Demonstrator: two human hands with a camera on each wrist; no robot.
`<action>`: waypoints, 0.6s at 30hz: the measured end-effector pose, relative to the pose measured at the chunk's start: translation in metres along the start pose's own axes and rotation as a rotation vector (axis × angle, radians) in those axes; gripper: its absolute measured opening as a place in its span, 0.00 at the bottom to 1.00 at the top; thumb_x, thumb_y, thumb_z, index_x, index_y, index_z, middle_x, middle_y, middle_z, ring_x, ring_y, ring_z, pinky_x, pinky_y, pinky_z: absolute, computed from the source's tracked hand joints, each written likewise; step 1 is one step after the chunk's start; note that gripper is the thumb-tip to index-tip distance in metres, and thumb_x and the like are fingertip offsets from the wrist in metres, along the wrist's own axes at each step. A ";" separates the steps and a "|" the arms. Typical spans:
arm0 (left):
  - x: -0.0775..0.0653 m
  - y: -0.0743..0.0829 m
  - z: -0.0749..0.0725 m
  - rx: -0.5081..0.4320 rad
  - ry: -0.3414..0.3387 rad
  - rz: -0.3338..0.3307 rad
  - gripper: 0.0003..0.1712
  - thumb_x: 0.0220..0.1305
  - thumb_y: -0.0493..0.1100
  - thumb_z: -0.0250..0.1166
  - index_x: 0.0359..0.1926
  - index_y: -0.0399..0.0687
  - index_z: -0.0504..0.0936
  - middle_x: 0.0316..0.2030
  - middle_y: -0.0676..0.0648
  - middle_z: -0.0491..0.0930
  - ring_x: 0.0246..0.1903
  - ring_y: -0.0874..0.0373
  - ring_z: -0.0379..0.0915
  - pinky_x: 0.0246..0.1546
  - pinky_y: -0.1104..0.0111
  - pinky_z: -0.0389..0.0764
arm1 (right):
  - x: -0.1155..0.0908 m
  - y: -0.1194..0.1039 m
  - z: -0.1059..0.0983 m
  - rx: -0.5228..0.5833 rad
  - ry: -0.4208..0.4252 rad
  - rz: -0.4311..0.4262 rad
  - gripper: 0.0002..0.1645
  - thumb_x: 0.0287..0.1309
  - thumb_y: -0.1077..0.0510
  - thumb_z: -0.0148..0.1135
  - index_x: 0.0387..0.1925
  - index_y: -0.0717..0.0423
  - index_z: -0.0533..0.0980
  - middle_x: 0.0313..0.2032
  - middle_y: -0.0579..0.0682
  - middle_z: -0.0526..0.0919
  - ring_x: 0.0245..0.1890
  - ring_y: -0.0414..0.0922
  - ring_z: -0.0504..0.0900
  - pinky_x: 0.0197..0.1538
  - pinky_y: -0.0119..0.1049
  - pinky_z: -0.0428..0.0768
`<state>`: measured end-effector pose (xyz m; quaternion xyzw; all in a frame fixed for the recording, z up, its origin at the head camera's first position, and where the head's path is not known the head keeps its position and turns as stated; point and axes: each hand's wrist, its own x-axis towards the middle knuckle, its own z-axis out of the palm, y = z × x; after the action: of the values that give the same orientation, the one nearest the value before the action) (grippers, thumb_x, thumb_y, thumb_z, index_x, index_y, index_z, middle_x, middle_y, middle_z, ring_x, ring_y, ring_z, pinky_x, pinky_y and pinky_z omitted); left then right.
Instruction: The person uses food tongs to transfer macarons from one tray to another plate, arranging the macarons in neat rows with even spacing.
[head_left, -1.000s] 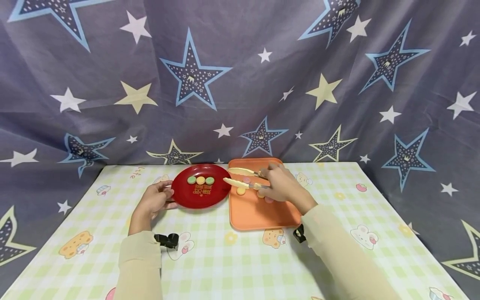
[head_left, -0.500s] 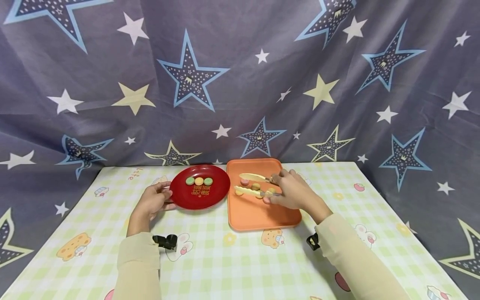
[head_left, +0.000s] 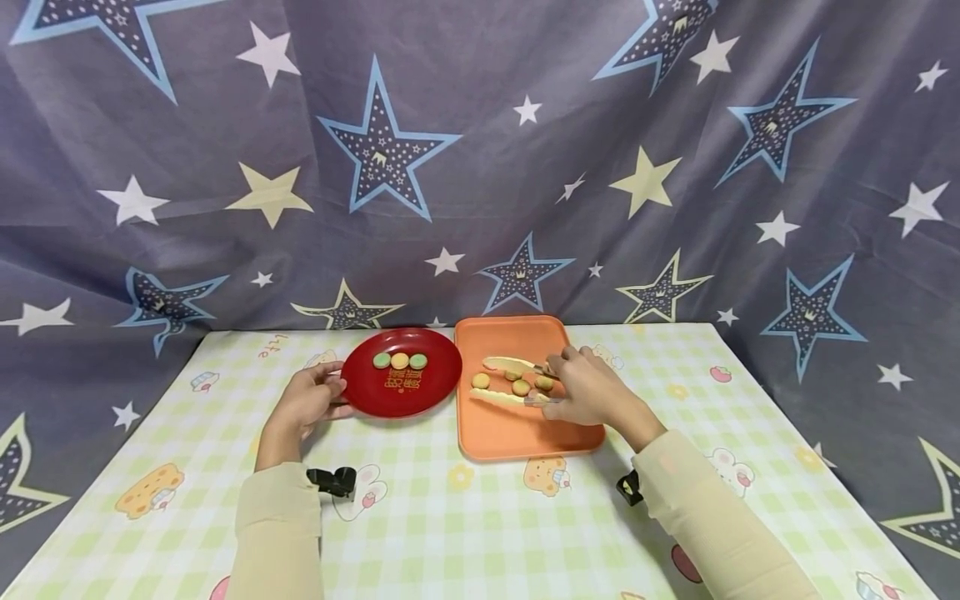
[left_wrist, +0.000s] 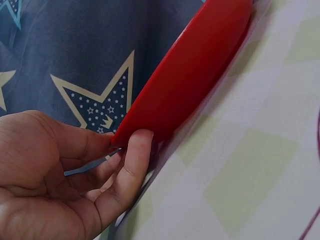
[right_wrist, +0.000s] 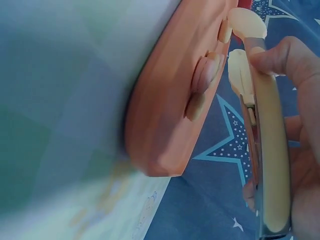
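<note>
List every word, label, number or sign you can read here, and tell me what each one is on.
"life": printed on the checked tablecloth, near its far left corner.
Gold characters: on the red plate, below the row of macarons; too small and blurred to read.
No other text can be made out.

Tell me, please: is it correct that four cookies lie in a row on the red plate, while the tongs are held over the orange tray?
Not quite: the number is wrong. The head view shows three cookies in a row on the red plate, not four. The tongs are indeed held over the orange tray.
</note>
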<state>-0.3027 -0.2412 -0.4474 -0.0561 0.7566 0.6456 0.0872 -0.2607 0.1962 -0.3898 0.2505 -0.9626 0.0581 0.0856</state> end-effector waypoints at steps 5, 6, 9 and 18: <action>0.000 0.002 0.000 0.000 0.002 -0.001 0.31 0.79 0.32 0.49 0.79 0.38 0.56 0.54 0.37 0.70 0.35 0.58 0.82 0.43 0.59 0.89 | 0.002 0.003 0.002 -0.007 -0.015 -0.001 0.29 0.45 0.42 0.73 0.44 0.57 0.80 0.34 0.51 0.75 0.31 0.50 0.70 0.34 0.42 0.73; 0.000 0.002 0.000 -0.001 0.002 -0.002 0.31 0.79 0.32 0.49 0.79 0.37 0.56 0.54 0.37 0.70 0.35 0.58 0.82 0.44 0.59 0.89 | 0.002 0.004 0.002 -0.008 -0.020 -0.001 0.29 0.44 0.42 0.73 0.43 0.57 0.80 0.34 0.50 0.75 0.30 0.49 0.69 0.33 0.41 0.72; 0.000 0.003 0.000 -0.003 0.006 -0.004 0.31 0.79 0.32 0.49 0.79 0.38 0.56 0.54 0.37 0.70 0.35 0.57 0.82 0.43 0.59 0.89 | 0.004 0.004 0.002 0.000 -0.040 0.001 0.30 0.44 0.42 0.72 0.44 0.58 0.80 0.31 0.48 0.72 0.29 0.48 0.68 0.31 0.39 0.68; -0.001 0.002 0.000 -0.003 0.004 -0.002 0.31 0.79 0.31 0.48 0.78 0.37 0.57 0.55 0.36 0.70 0.35 0.57 0.82 0.44 0.59 0.89 | 0.010 0.001 0.001 0.046 -0.089 -0.008 0.25 0.48 0.44 0.72 0.40 0.59 0.79 0.29 0.48 0.71 0.29 0.48 0.68 0.29 0.37 0.64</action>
<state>-0.3025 -0.2409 -0.4456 -0.0582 0.7557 0.6466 0.0865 -0.2697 0.1918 -0.3889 0.2584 -0.9629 0.0688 0.0372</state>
